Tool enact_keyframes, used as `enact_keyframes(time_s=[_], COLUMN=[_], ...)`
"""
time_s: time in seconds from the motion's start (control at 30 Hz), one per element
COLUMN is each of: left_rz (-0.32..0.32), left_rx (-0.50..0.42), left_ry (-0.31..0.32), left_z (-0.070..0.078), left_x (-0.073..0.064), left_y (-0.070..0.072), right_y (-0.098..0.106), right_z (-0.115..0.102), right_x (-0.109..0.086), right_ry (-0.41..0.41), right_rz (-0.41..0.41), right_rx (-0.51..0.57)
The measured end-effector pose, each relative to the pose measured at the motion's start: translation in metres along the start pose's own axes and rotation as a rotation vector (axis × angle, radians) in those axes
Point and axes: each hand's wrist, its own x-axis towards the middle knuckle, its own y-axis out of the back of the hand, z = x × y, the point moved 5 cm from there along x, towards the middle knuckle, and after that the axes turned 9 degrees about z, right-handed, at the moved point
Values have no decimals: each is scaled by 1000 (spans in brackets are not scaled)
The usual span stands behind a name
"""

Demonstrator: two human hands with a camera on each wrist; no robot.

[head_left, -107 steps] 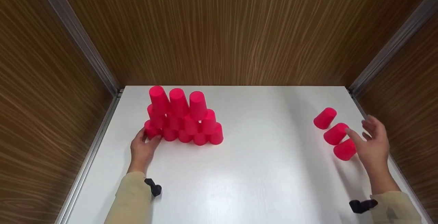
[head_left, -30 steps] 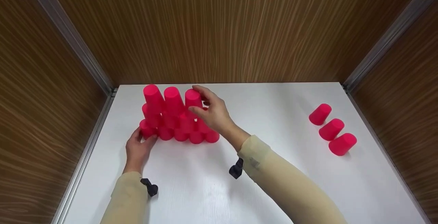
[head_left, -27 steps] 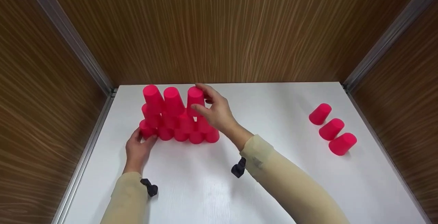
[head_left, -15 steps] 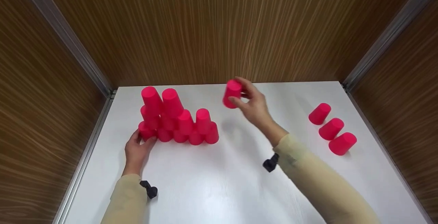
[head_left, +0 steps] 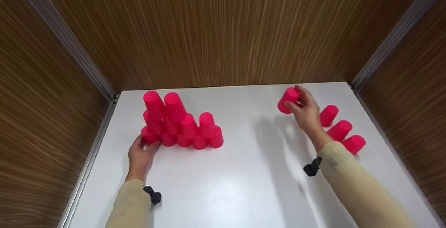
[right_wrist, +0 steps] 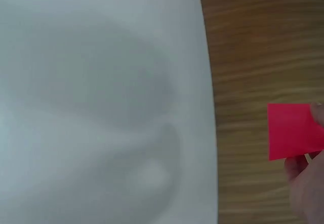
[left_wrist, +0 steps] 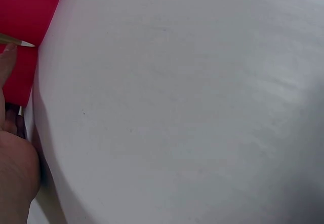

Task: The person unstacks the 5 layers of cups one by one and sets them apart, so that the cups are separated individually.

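Observation:
In the head view my right hand [head_left: 306, 113] holds an upside-down pink cup [head_left: 287, 101] above the table, thumb on its near side and fingers behind. That cup [right_wrist: 291, 130] also shows at the right of the right wrist view. My left hand [head_left: 141, 153] grips the leftmost bottom cup [head_left: 150, 136] of a stacked cup wall, thumb and fingers on either side; the left wrist view shows the same cup [left_wrist: 21, 79] at its left edge. The wall has a bottom row, a second row with a right-end cup [head_left: 207, 123], and two top cups, one being the right one [head_left: 175, 106].
Three more upside-down pink cups stand in a slanting line at the right, including the middle cup [head_left: 339, 129], partly behind my right forearm. The white table [head_left: 223, 182] is bounded by a wood-grain back wall [head_left: 226, 29] and side walls.
My right hand came from the right, gripped the third top-row cup, lifted it off the wall and carried it rightward. My left hand stays at the bottom left cup.

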Motion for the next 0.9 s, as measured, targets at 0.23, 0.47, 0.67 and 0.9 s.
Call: enact_keyframes(time_s=[0.23, 0.47, 0.67, 0.9], left_rz=[5, 8, 7, 3], left_rx=[-32, -34, -27, -15], left_ry=[-31, -29, -27, -19], left_z=[-1, 0, 0, -2], left_x=[2, 2, 2, 3], left_y=[-1, -2, -2, -1], right_y=[32, 47, 53, 53], right_z=[41, 72, 85, 95], right_x=[6, 6, 6, 7], right_ry=[-103, -211, -246, -275], right_rz=[48, 56, 50, 53], right_rx=[-68, -64, -86, -104])
